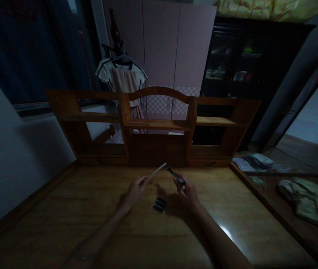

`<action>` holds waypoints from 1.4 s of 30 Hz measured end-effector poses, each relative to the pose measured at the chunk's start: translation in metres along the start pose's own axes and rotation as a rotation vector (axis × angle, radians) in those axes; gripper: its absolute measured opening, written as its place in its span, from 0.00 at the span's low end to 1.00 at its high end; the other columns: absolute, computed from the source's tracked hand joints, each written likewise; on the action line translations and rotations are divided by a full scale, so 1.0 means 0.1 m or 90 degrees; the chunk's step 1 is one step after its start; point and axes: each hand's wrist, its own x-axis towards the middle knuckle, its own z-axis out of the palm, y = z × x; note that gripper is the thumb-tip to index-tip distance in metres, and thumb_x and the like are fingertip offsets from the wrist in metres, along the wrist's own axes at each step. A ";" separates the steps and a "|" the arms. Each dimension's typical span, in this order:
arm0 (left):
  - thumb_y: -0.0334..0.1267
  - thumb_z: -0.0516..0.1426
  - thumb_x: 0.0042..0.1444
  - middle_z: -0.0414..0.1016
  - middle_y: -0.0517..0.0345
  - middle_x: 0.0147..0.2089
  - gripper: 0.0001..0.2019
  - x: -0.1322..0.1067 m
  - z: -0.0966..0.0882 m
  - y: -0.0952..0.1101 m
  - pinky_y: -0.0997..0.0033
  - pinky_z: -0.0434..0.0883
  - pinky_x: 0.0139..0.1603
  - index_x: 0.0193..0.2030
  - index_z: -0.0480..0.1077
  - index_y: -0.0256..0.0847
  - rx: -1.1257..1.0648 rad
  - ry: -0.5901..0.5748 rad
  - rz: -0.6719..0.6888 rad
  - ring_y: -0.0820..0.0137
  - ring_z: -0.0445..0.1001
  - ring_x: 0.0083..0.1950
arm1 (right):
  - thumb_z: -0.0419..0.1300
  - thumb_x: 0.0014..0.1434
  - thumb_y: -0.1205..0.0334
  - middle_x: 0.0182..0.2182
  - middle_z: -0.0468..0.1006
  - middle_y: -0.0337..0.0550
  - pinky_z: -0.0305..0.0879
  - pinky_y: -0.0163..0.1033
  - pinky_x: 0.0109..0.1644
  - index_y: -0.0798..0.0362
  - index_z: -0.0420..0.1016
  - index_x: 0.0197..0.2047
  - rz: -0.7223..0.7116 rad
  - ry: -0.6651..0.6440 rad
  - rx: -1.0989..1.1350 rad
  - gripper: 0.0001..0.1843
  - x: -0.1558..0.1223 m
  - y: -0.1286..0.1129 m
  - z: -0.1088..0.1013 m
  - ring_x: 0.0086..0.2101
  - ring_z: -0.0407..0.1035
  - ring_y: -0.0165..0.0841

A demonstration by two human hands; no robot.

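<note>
My left hand (135, 191) is closed in a pinch on a thin pale stick (157, 170) that points up and to the right. My right hand (187, 192) grips a short dark pen-like tool (175, 175) whose tip points up-left toward the end of the stick; the two tips sit close together but apart. Both hands hover over the wooden desk (91, 224). Between and just below the hands, a small dark flat object (159, 205) lies on the desk.
A wooden shelf unit (159, 129) stands along the back of the desk. At right, a lower surface carries papers (255, 162) and crumpled cloth (310, 200). A white wall (10, 160) borders the left. Clothes hang on a rack (122, 76) behind.
</note>
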 end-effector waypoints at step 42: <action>0.48 0.50 0.59 0.77 0.56 0.40 0.16 -0.01 0.03 0.04 0.71 0.68 0.43 0.40 0.73 0.39 -0.022 -0.030 0.007 0.65 0.74 0.42 | 0.51 0.65 0.56 0.39 0.78 0.43 0.66 0.34 0.30 0.49 0.71 0.50 -0.031 0.069 -0.076 0.14 0.01 0.13 0.05 0.25 0.72 0.31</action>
